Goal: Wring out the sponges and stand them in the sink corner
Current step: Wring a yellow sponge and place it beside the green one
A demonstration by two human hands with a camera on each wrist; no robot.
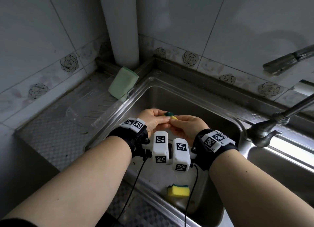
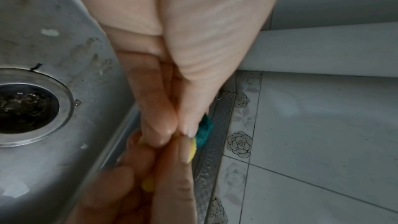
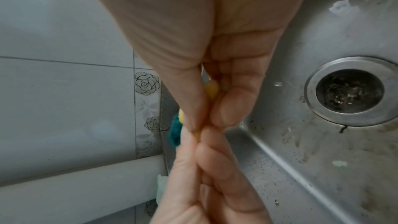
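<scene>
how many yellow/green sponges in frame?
2. One squeezed yellow-and-green scouring sponge pinched between left hand and right hand over the steel sink; one yellow-and-green block sponge on its floor.

The head view looks down from above onto the stainless steel sink; both wrist views sit close behind the fingers, sharing its round metal drain

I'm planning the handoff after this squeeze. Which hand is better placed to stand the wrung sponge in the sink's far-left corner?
Probably the left hand: it grips the squeezed sponge on the side nearer that corner of the sink. The right hand would have to cross over.
</scene>
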